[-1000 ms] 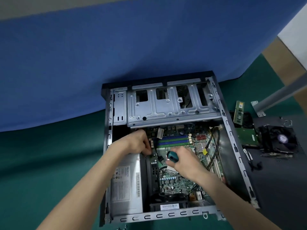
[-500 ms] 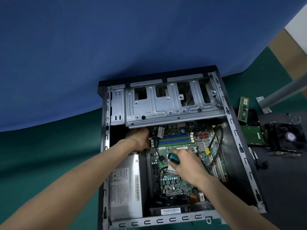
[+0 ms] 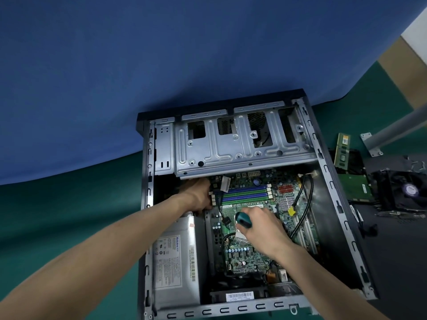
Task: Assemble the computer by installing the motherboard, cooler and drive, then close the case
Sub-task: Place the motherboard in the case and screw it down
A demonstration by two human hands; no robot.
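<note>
Blue backdrop (image 3: 161, 65) behind, green table (image 3: 57, 215) under. Case (image 3: 332, 188) lies on its side, open, mid-frame. Inside: metal cage (image 3: 231, 146) across the far end, PSU (image 3: 175, 262) near-left, mobo (image 3: 254, 197) flat in the middle w/ black cables (image 3: 300, 218) over its R part. Outside, R of case: cooler (image 3: 406, 190) on a dark panel (image 3: 392, 262); drive (image 3: 355, 188), green side up, btwn cooler & case; RAM stick (image 3: 342, 148) just beyond the drive. L hand (image 3: 198, 195) at mobo's far-left corner, just under the cage edge, fingers curled down; can't tell if it grasps anything. R hand (image 3: 261, 227) over mobo centre, clenched round screwdriver (image 3: 243, 219), teal handle up, tip hidden.
</note>
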